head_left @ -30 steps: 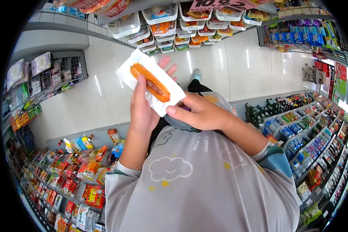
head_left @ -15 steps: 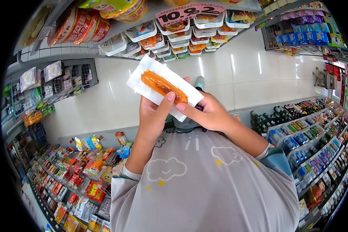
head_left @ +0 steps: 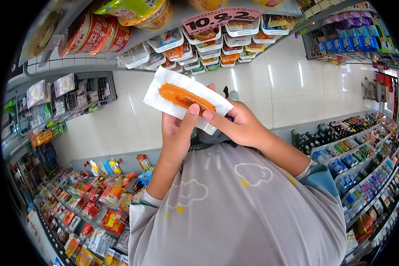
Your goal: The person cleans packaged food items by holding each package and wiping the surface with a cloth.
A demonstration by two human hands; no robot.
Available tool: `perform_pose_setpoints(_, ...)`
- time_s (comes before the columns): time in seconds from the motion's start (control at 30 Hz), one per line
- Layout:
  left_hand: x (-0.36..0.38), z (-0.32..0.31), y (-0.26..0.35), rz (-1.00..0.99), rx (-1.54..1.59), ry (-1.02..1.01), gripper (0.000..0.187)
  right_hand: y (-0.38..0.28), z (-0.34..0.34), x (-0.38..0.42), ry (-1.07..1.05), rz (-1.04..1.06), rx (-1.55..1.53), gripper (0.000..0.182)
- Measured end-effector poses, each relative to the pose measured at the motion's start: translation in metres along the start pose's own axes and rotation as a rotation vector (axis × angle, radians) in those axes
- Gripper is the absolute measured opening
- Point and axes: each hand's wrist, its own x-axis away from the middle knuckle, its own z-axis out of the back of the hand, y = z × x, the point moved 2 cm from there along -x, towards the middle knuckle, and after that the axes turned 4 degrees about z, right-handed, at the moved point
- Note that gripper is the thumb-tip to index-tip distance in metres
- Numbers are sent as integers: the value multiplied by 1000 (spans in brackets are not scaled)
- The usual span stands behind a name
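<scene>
A flat white snack packet is held up in front of my chest. Through its clear face shows a long, glossy orange-brown piece of food, shaped like a sausage. My left hand grips the lower left edge, its thumb pressed on the face and its fingers behind. From the right, my right hand holds the other end, with its thumb tip close beside the left thumb. Most fingers of both hands are hidden behind the packet, which tilts down to the right.
Ahead is a shelf with instant noodle tubs, a pink price sign and white baskets of packaged food. Bagged snacks fill racks at lower left. Bottles and cans line shelves on the right. Pale tiled floor runs between.
Both hands keep hold of the snack packet, which has turned slightly and sits a little flatter. My right thumb has come closer to my left thumb. The surroundings have shifted slightly rightward in view.
</scene>
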Motion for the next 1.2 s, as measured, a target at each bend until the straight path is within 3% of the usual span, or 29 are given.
perform_pose_setpoints(0.13, -2, 23, 29, -9, 102, -139, 58, -5, -35, -15, 78, 57, -89, 36)
perform_pose_setpoints(0.5, -12, 88, 53, 70, 2, -143, 63, -10, -80, -45, 174, -9, -150, 39)
perform_pose_setpoints(0.93, -19, 85, 48, 60, 19, -147, 59, -10, -74, -41, 167, -57, -133, 39)
perform_pose_setpoints(1.2, -19, 75, 54, -23, -43, -138, 70, -6, -66, -41, 132, 45, -11, 34)
